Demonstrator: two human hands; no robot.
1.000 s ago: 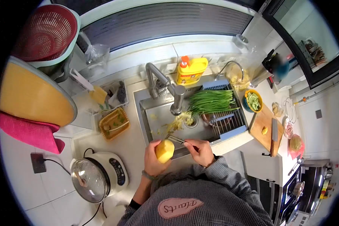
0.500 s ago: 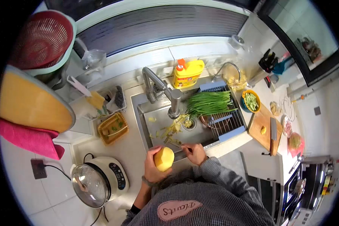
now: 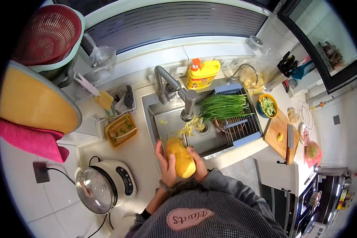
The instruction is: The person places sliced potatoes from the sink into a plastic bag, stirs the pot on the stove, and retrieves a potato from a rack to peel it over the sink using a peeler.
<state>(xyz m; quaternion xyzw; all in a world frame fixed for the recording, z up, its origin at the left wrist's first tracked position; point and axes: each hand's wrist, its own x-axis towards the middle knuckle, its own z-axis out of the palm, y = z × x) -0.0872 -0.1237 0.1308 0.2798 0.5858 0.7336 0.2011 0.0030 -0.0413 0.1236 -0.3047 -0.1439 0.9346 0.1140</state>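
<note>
A large yellow potato (image 3: 180,155) is held in front of me, over the sink's near edge. Its lower end is pale and peeled; brownish skin covers the upper part. My left hand (image 3: 167,168) wraps the potato from the left, thumb along its side. My right hand (image 3: 200,164) closes against its right side and also grips a slim metal tool, seemingly a peeler (image 3: 185,139), whose end sticks up past the fingers. The handle is hidden in the palm. Peelings (image 3: 187,129) lie in the sink (image 3: 168,113) around the drain.
Green chives (image 3: 222,106) lie on a drying rack (image 3: 246,131) across the sink's right side, beyond the faucet (image 3: 189,105). A cutting board (image 3: 274,137) with a knife (image 3: 290,137) is to the right. An electric pot (image 3: 103,188) stands left, near a yellow basket (image 3: 121,131).
The potato has been turned, so its skinned part now shows and the peeled end points toward me. My right hand has moved left and up against it, with the metal tool now upright.
</note>
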